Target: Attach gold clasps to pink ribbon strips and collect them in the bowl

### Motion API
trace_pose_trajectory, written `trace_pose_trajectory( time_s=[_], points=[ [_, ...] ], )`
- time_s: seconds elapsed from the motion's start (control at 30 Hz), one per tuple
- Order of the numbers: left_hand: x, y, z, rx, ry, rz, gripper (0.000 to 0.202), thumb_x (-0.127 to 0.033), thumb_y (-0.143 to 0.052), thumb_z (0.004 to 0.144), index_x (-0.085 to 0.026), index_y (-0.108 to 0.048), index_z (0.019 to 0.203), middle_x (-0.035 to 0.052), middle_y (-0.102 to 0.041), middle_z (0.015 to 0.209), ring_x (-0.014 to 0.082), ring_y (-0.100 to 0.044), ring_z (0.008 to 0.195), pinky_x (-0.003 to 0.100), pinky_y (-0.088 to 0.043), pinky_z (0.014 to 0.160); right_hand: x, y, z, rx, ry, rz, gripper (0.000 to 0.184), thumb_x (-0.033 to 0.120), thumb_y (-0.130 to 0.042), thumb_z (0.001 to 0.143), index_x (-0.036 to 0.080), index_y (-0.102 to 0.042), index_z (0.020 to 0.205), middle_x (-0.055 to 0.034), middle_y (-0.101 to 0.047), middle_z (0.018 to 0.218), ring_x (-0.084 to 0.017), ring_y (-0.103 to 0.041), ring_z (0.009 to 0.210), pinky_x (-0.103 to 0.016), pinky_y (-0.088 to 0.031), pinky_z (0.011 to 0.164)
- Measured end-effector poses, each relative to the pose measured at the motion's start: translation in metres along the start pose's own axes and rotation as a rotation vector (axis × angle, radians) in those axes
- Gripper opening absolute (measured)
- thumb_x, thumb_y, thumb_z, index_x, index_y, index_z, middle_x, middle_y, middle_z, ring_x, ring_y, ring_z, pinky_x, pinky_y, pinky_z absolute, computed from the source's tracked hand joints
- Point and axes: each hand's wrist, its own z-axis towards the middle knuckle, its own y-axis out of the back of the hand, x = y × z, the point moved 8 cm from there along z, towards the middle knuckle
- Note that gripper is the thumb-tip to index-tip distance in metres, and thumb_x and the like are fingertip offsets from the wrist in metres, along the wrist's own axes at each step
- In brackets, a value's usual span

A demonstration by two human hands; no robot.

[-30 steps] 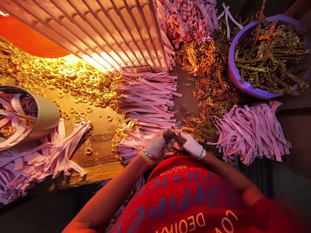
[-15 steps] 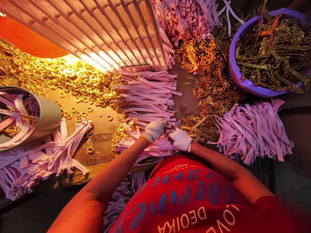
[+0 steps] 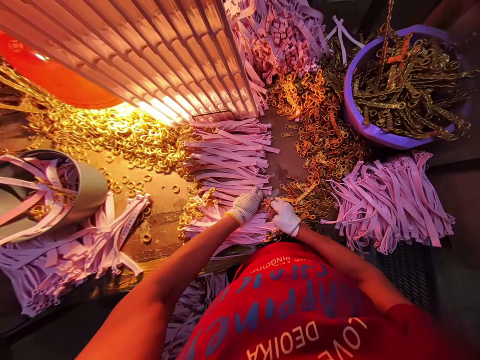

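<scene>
My left hand [image 3: 248, 206], in a pale dotted glove, is closed with its fingertips pinched together. Beside it, my right hand [image 3: 286, 216] in a white glove is also closed, fingertips pointing at the left ones. Whatever is pinched between them is too small and covered to name. Beneath and in front of both hands lies a row of pink straps [image 3: 232, 160] with small loops at their ends. More pink straps [image 3: 225, 225], with gold rings [image 3: 191, 215] at their left ends, spread under my left wrist. Gold double-loop links [image 3: 305, 192] lie close to my right hand.
A ribbed panel [image 3: 195, 55] leans over a heap of gold rings [image 3: 127, 135]. A purple basin [image 3: 348, 100] of gold chain pieces stands right, above a strap pile [image 3: 393, 200]. Left is a pale bucket [image 3: 92, 187] with straps. An orange surface [image 3: 63, 80] shows upper left.
The camera view has shifted a little. My hands stay close together and closed, with more of the fingertips between them showing now. The piles look unchanged.
</scene>
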Motion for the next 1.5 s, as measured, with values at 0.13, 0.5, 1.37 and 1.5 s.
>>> trace_pose_trajectory(
  time_s=[0.13, 0.5, 1.37, 1.5],
  points=[
    [0.006, 0.025, -0.02, -0.16, 0.04, -0.301, 0.017, -0.024, -0.051, 0.092, -0.016, -0.06, 0.104, 0.0093, -0.067, 0.085, 0.019, -0.067, 0.072, 0.026, -0.049, 0.065, 0.002, 0.034, -0.009, -0.096, -0.016, 0.073, 0.034, 0.011, -0.049, 0.091, 0.015, -0.065, 0.121, -0.0112, -0.071, 0.109, -0.022, -0.064, 0.102, -0.03, -0.045, 0.093],
    [-0.001, 0.019, -0.101, -0.095, 0.215, -1.504, 0.04, -0.051, -0.075, 0.075, -0.02, -0.052, 0.087, -0.0063, -0.052, 0.056, 0.0061, -0.04, 0.037, 0.015, -0.025, 0.031, 0.075, 0.053, -0.006, 0.127, 0.074, -0.18, 0.023, 0.016, -0.052, 0.091, 0.015, -0.062, 0.112, -0.0123, -0.072, 0.106, -0.023, -0.065, 0.096, -0.029, -0.045, 0.083],
    [-0.016, -0.002, -0.127, -0.058, 0.099, -1.036, 0.038, -0.053, -0.063, 0.084, -0.016, -0.059, 0.074, -0.0029, -0.05, 0.051, 0.0104, -0.042, 0.046, 0.022, -0.032, 0.046, 0.076, 0.035, -0.025, 0.426, -0.012, -0.363, 0.036, 0.025, -0.052, 0.093, 0.013, -0.054, 0.126, -0.0188, -0.075, 0.104, -0.029, -0.074, 0.094, -0.034, -0.055, 0.074],
    [-0.016, -0.007, -0.124, -0.074, 0.055, -0.958, 0.033, -0.047, -0.063, 0.082, -0.015, -0.065, 0.075, -0.0011, -0.055, 0.056, 0.0113, -0.045, 0.051, 0.021, -0.035, 0.048, 0.074, 0.023, -0.03, 0.413, 0.01, -0.381, 0.032, 0.026, -0.05, 0.094, 0.01, -0.056, 0.121, -0.0217, -0.074, 0.102, -0.031, -0.074, 0.096, -0.035, -0.056, 0.076]
  ],
)
